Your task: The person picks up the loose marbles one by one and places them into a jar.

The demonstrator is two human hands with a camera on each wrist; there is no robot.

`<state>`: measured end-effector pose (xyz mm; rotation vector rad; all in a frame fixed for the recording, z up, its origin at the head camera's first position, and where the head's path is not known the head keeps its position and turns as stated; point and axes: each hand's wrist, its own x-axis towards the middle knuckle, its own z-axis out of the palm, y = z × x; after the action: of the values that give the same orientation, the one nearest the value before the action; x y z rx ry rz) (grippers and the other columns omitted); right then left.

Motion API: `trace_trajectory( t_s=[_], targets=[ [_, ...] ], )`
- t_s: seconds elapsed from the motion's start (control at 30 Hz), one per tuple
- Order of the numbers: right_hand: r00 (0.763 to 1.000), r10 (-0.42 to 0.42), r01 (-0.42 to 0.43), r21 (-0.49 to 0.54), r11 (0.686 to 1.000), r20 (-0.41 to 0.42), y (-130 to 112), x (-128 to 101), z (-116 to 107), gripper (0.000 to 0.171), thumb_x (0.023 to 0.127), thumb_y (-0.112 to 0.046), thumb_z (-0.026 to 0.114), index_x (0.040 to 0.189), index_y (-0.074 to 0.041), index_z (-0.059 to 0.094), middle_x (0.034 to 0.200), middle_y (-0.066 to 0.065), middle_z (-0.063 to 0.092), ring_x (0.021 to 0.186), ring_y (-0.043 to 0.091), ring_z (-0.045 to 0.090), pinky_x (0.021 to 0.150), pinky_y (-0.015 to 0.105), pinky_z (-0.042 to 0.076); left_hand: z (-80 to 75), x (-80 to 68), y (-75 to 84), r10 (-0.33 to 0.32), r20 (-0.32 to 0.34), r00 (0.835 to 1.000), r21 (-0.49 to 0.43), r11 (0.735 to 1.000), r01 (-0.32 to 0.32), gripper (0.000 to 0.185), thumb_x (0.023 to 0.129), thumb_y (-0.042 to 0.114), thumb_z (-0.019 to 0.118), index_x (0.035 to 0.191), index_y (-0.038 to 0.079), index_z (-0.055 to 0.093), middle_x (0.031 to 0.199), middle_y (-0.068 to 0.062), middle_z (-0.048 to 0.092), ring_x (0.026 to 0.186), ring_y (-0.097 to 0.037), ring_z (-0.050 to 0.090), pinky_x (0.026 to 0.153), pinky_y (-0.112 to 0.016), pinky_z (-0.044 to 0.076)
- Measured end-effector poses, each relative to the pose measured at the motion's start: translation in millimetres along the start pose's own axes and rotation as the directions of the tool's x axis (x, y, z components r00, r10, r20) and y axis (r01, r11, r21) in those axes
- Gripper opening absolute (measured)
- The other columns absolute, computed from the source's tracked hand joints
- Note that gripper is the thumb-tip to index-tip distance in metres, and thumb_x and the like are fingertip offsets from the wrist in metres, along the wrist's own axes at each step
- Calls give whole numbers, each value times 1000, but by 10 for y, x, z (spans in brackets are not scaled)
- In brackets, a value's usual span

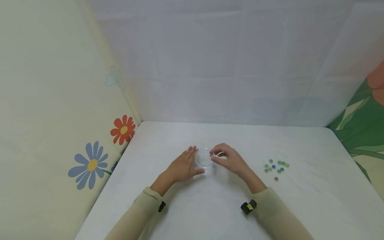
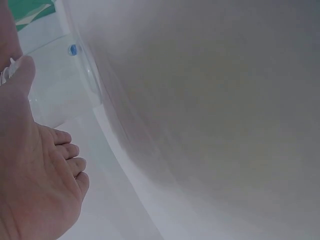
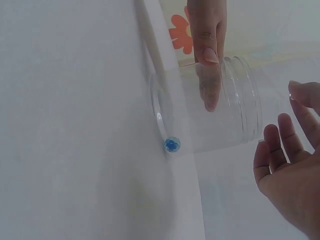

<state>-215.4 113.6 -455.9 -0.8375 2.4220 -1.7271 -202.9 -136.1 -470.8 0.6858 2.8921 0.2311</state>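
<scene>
Clear jar in the middle of the white table, upright between both hands. One blue marble already inside, down at the bottom edge. Left hand flat against the jar's side, fingers straight, thumb touching the jar, not curled around it. Right hand just above the jar's mouth, fingers and thumb bent close as if pinching something small; too tiny to tell if a marble sits between the fingertips. A little bunch of green and blue marbles well off to the right on the table.

Best done slowly: keep the jar still with the flat hand, bring the fingertips right over the opening, let go low so nothing bounces out. Jar looks light and easy to tip, so press gently.

Flower pictures on the wall at left.
</scene>
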Motion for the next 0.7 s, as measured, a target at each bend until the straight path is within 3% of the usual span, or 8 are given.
trace_trajectory(
  t_s=[0.3,0.57,0.7],
  targets=[
    [1000,11,-11,-24,1000,-2,30,58,48,21,94,-15,74,114,-9,71,116,8,66,110,28,63,98,47,56,-11,-7,7,-1,-8,1000,-17,1000,1,103,94,75,45,161,1,18,169,-13,12,157,-26,8,128,-40,13],
    [999,49,-49,-66,997,-4,-5,102,92,22,95,-6,69,116,0,68,118,16,65,111,38,62,97,52,54,2,-3,4,-1,-14,1000,-5,1000,1,102,95,74,45,161,1,18,169,-13,12,157,-26,9,128,-39,13],
    [998,56,-57,-67,996,-4,4,108,99,24,95,-8,70,118,-1,67,120,16,64,112,38,61,98,54,53,7,-4,8,-11,-5,1000,-22,1000,11,103,94,73,48,162,2,16,170,-12,10,157,-25,7,128,-39,12]
  ],
)
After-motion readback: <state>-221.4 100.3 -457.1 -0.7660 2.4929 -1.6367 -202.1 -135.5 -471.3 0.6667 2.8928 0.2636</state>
